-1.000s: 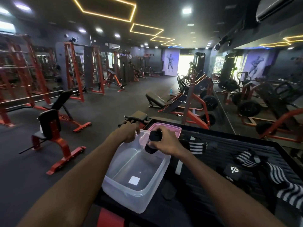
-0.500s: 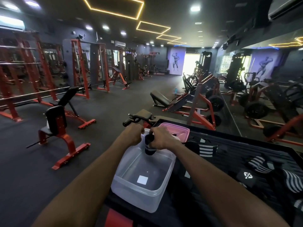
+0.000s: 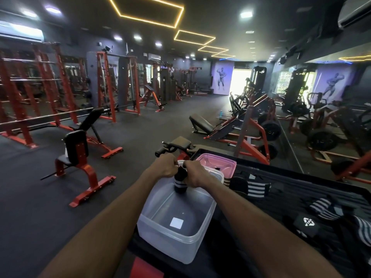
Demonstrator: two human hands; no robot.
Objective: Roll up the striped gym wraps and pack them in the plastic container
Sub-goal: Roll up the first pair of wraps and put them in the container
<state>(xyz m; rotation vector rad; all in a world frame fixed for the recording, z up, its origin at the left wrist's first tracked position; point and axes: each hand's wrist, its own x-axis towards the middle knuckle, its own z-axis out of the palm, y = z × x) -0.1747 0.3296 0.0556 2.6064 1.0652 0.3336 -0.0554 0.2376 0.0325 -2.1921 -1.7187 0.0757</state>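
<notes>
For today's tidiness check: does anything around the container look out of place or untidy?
Yes. Several striped wraps lie loose and unrolled on the dark surface right of the plastic container. Both hands hold one rolled wrap over it.

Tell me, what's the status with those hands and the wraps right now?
Both hands, left hand and right hand, gripping one rolled wrap over the plastic container. More wraps unrolled alongside. Pink lid off; nothing blocking.

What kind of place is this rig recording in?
A commercial gym, almost certainly: red power racks line the left wall, an adjustable bench stands on the dark floor, and plate-loaded machines stand to the right.
</notes>
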